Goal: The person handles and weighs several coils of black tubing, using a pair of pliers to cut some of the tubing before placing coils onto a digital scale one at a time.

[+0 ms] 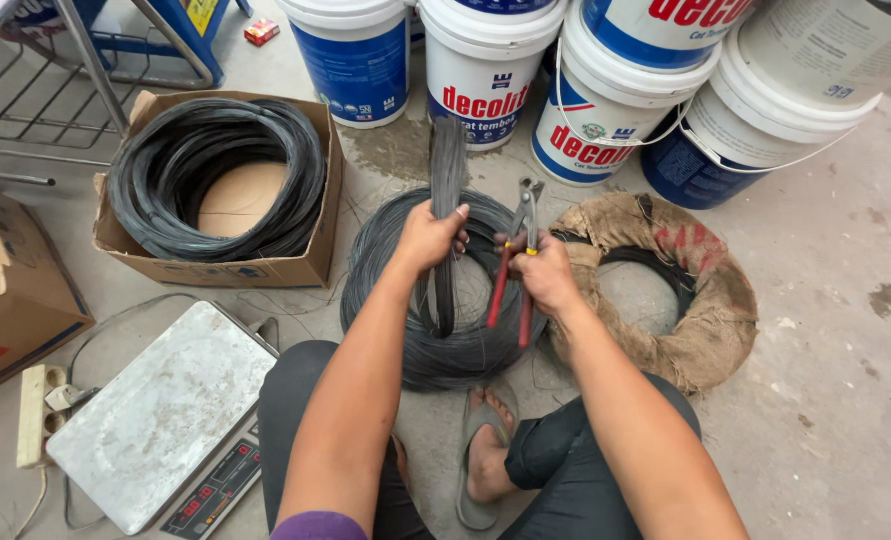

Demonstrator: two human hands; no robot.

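Cardboard at far left: I see part of a brown carton (6, 285), with a white power strip (34, 415) on the floor below it. Next comes a digital scale (161, 415) with a bare metal platform. Above the scale sits an open box (311, 255) holding a coil of black wire (216, 180). At centre, my left hand (431, 237) is closed around a wire bundle (448, 165), a sheaf of straight dark lengths held upright, its upper end rising toward the pails and its lower end hanging over a second coil (446, 350) that lies flat on the concrete. Just beside it, my right hand (541, 270) grips pincers (516, 255) with red handles; the jaws point up, close to the bundle, and I cannot tell whether they touch it. Below the hands, one foot in a sandal (481, 460) rests at the coil's near edge. To the right lies a third coil wrapped in burlap (706, 300). Along the top stand paint pails (486, 60), white and blue, touching one another.
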